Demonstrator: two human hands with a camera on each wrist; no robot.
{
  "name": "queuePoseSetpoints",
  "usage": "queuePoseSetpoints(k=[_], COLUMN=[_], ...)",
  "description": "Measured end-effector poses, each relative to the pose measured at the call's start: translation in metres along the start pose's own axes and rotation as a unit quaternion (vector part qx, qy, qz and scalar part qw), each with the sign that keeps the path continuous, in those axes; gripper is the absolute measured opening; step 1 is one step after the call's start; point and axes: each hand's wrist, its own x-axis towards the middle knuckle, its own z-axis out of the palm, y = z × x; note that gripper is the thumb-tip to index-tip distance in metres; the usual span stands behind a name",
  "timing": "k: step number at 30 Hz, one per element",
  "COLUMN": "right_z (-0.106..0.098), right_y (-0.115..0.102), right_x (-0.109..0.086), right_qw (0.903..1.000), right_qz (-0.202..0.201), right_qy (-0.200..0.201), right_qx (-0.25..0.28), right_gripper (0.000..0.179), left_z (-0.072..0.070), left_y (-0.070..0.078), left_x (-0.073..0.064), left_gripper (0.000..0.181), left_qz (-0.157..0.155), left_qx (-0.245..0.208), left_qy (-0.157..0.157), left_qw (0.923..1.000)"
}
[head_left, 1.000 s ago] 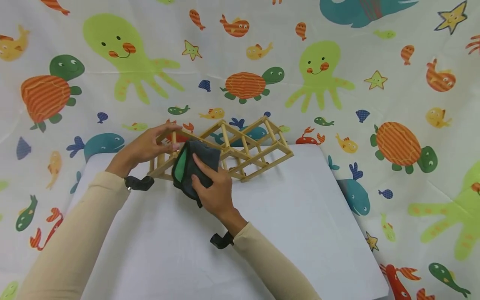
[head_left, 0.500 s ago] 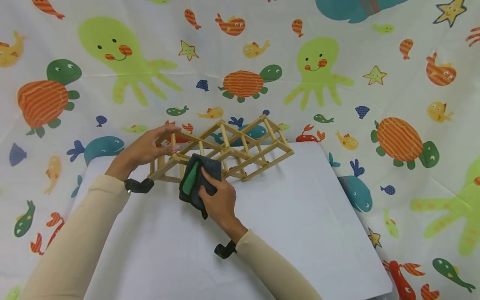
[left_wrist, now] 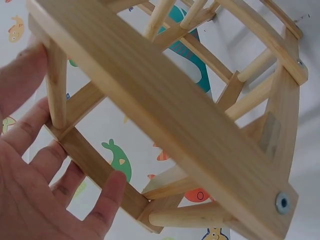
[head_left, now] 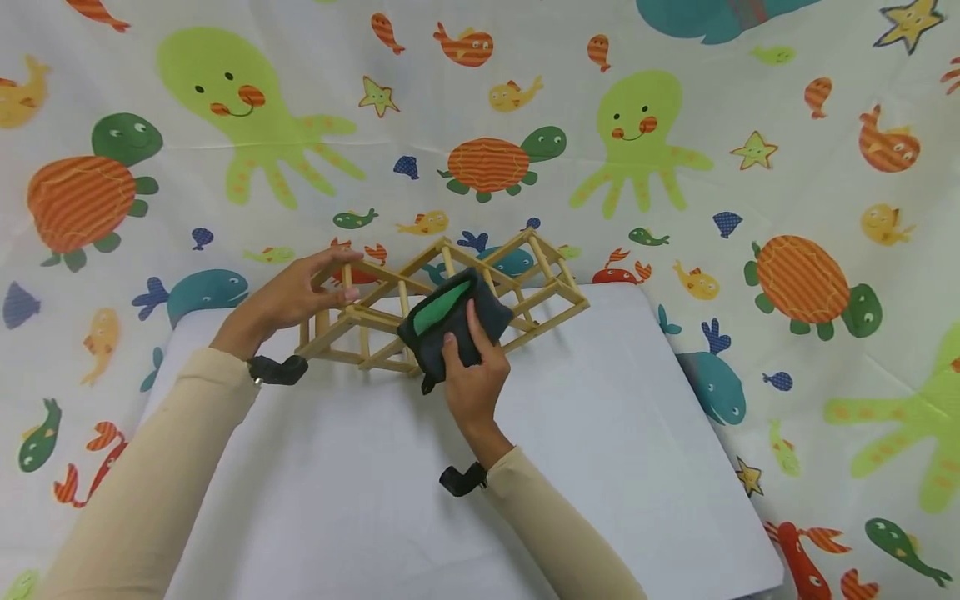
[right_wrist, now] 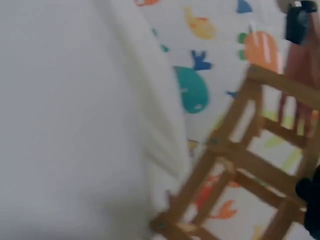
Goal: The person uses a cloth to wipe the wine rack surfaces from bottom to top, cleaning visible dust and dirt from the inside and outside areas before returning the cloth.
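Note:
A folding wooden rack of slats and round dowels stands at the back of the table. My left hand holds its left end, thumb and fingers around the end frame. In the left wrist view that hand lies along the rack's end, near a long slat with a metal bolt. My right hand grips a folded dark grey cloth with a green inner side, over the rack's middle. The cloth hides part of the slats behind it. The right wrist view is blurred, with the rack at right.
A white-covered table extends in front of the rack. Behind it hangs a white curtain printed with sea animals. Both wrists wear black camera mounts, the left one close to the rack's left end.
My right hand first drew the cloth down and slightly right, then moved it up and right from the rack's left part to its middle. My left hand and the rack stay put.

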Motion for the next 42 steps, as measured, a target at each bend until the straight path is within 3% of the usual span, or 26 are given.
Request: queuePoseSetpoints(k=[2,4,6,8,10,14,17,20,22,24,26,27,29,32,35,37,39,41,42], right_z=[0.003,0.005,0.007,0.009,0.013,0.028,0.044,0.057,0.062,0.062,0.058,0.056,0.053,0.053,0.056,0.061,0.065,0.068,0.068], right_y=[0.006,0.01,0.011,0.01,0.004,-0.011,-0.016,-0.011,-0.005,0.001,0.008,0.009,0.011,0.007,-0.002,-0.006,-0.007,-0.004,-0.003], right_x=[-0.009,-0.024,-0.04,-0.05,-0.052,-0.037,-0.028,-0.029,-0.034,-0.041,-0.049,-0.052,-0.055,-0.05,-0.038,-0.033,-0.031,-0.031,-0.032], right_qw=[0.9983,0.9893,0.9749,0.9663,0.9695,0.9735,0.9695,0.9624,0.9484,0.9259,0.9055,0.9011,0.9114,0.9437,0.9574,0.9592,0.9583,0.9441,0.9293], right_qz=[0.035,0.055,0.053,0.031,-0.016,-0.135,-0.183,-0.185,-0.173,-0.153,-0.15,-0.153,-0.165,-0.21,-0.239,-0.238,-0.212,-0.171,-0.147], right_qy=[-0.043,-0.12,-0.194,-0.237,-0.237,-0.185,-0.159,-0.172,-0.215,-0.279,-0.326,-0.337,-0.324,-0.23,-0.153,-0.142,-0.169,-0.241,-0.291], right_qx=[-0.02,-0.062,-0.096,-0.095,-0.061,-0.008,-0.036,-0.1,-0.157,-0.204,-0.227,-0.225,-0.192,-0.113,-0.054,-0.058,-0.089,-0.146,-0.174], right_gripper=[0.052,0.049,0.049,0.049,0.049,0.049,0.049,0.047,0.044,0.043,0.042,0.043,0.044,0.042,0.041,0.042,0.041,0.04,0.04], left_z=[-0.001,-0.002,-0.001,-0.001,0.0,0.0,-0.001,-0.001,0.0,0.0,0.001,0.001,0.001,0.0,-0.001,-0.001,0.0,0.0,0.0], left_y=[-0.001,0.0,0.002,0.004,0.006,0.009,0.008,0.008,0.007,0.007,0.006,0.006,0.007,0.009,0.011,0.013,0.013,0.013,0.013], left_x=[0.0,0.0,0.0,0.002,0.003,0.004,0.002,-0.001,-0.002,-0.003,-0.003,-0.003,-0.002,0.0,0.0,-0.001,-0.002,-0.002,-0.002], left_gripper=[0.074,0.073,0.073,0.073,0.073,0.072,0.072,0.072,0.071,0.071,0.074,0.074,0.075,0.074,0.074,0.074,0.074,0.073,0.073], left_qz=[0.001,0.003,0.006,0.011,0.015,0.023,0.021,0.024,0.024,0.019,0.008,0.005,0.002,0.001,-0.006,-0.012,-0.014,-0.013,-0.012], left_qx=[0.004,0.01,0.012,0.015,0.015,0.018,0.022,0.019,0.012,0.005,0.005,0.004,0.008,0.011,0.01,0.008,0.007,0.006,0.005], left_qy=[-0.001,0.002,0.0,-0.001,-0.004,0.001,0.004,0.003,0.002,0.001,-0.001,-0.003,-0.002,0.0,0.001,-0.001,-0.006,-0.009,-0.009], left_qw=[1.0,0.9999,0.9999,0.9998,0.9998,0.9996,0.9995,0.9995,0.9997,0.9998,1.0,1.0,1.0,0.9999,0.9999,0.9999,0.9999,0.9999,0.9999])
